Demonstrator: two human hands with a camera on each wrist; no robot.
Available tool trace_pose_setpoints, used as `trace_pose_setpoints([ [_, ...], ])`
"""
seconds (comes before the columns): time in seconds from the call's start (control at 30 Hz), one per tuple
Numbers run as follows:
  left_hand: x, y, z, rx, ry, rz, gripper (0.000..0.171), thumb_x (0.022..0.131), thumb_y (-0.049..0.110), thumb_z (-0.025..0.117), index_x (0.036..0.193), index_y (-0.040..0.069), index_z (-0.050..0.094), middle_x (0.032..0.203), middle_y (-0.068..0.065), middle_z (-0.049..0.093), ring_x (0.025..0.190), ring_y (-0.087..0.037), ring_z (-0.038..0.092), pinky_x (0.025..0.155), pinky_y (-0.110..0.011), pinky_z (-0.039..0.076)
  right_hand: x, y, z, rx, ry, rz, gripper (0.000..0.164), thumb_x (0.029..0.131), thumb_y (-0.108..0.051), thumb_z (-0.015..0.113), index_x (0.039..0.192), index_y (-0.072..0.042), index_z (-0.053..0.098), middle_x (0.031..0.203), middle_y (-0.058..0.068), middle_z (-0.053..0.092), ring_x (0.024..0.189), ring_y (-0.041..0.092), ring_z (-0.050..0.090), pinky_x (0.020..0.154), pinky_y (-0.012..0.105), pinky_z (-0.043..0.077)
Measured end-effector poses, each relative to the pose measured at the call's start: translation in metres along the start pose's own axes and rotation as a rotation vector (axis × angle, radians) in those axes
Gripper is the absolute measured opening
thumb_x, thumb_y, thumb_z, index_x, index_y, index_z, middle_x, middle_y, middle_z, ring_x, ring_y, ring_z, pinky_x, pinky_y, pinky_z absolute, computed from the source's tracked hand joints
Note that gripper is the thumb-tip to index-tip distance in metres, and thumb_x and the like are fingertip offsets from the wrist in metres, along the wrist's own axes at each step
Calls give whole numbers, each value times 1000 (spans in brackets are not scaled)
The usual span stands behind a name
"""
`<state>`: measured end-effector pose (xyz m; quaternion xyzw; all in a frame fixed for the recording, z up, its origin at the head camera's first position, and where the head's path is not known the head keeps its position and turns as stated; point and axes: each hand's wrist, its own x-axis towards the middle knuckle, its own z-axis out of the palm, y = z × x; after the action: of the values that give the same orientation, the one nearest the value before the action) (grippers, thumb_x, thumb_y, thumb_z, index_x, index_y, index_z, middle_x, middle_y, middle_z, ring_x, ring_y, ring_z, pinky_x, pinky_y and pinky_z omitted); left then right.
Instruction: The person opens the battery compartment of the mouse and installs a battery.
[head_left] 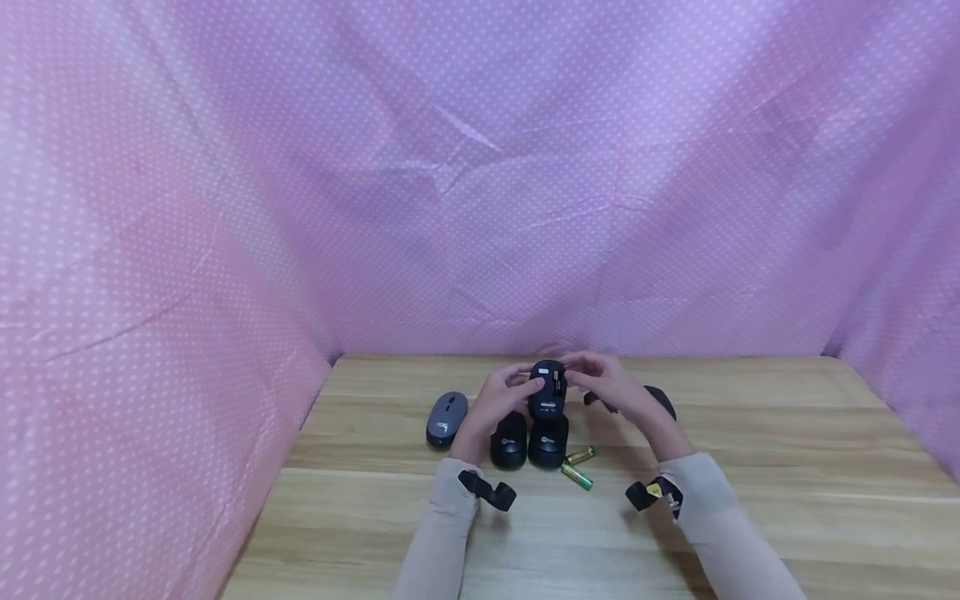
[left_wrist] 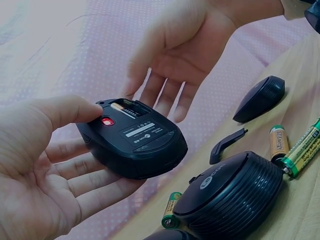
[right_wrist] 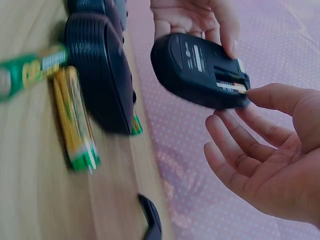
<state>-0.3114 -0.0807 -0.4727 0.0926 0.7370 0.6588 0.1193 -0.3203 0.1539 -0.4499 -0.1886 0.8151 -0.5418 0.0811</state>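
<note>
One battery (right_wrist: 230,86) could slip from the mouse (right_wrist: 177,62) if the left hand (left_wrist: 42,170) gripping it tilts, the right hand (right_wrist: 277,162) loose-fingered alongside.

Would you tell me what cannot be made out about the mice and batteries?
- Held mouse: top turned away beneath it, all views.
- Its label: print too small, head view.
- Far-right mouse: partly behind the right forearm, head view.
- Lowest mouse: mostly cut off by the bottom edge, left wrist view.
- Green battery: blurred and cut off by the left edge, right wrist view.
</note>
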Motion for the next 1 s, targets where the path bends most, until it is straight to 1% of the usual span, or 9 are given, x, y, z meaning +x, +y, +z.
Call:
trace_pose_setpoints([
  [0.03,0,-1,-1,-10,2,0,47,98,26,68,139,5,60,129,-22,68,91,-22,74,82,-36,63,0,1,-3,-18,-1,-6,35,103,-15,61,133,3,61,126,25,67,107,31,68,88,38,59],
  [0.13,1,-1,-3,-50,10,6,46,98,22,67,138,1,59,126,-25,68,87,-19,73,80,-38,64,-1,2,-10,-80,7,-41,34,102,-11,61,130,8,61,125,29,66,110,36,68,90,28,58],
  [0.2,2,-2,-4,-78,18,5,45,98,20,67,138,0,59,124,-26,68,85,-18,73,79,-40,64,-1,4,-14,-127,18,-62,32,101,-7,62,127,11,61,123,31,66,110,37,68,91,26,57],
  [0.27,2,-2,-4,-89,21,1,44,99,19,67,138,-1,59,123,-26,69,85,-17,73,80,-42,64,-1,6,-19,-188,31,-67,31,99,-6,63,124,12,62,119,31,68,109,37,68,91,25,55],
  [0.3,2,-2,-4,-90,24,-2,44,99,19,66,138,0,59,123,-26,69,86,-17,73,81,-42,64,-1,7,-21,-219,33,-71,30,98,-5,63,123,13,63,117,30,69,107,37,68,92,29,56],
  [0.37,1,-2,-4,-91,26,-10,44,99,19,66,138,0,59,123,-25,69,87,-18,73,83,-43,63,-1,9,-27,-279,31,-80,28,96,-3,64,120,13,64,112,29,70,102,35,69,91,35,57],
  [0.47,1,-1,-3,-82,24,-20,44,99,21,66,139,2,59,125,-24,69,89,-18,73,85,-42,63,0,9,-33,-346,20,-87,25,93,0,65,114,13,66,105,27,71,94,32,68,86,36,58],
  [0.7,-2,0,-4,-80,19,-27,45,99,22,67,139,5,59,126,-22,69,93,-19,71,86,-43,63,1,12,-41,-457,-39,-55,18,87,3,71,104,11,68,86,17,71,78,21,65,68,27,54],
  [1.0,-4,1,-3,-67,20,-20,44,99,23,66,139,5,60,124,-21,70,94,-18,73,86,-40,63,1,25,-39,-610,-62,-22,19,84,-3,76,100,5,71,80,10,70,72,16,63,64,29,53],
])
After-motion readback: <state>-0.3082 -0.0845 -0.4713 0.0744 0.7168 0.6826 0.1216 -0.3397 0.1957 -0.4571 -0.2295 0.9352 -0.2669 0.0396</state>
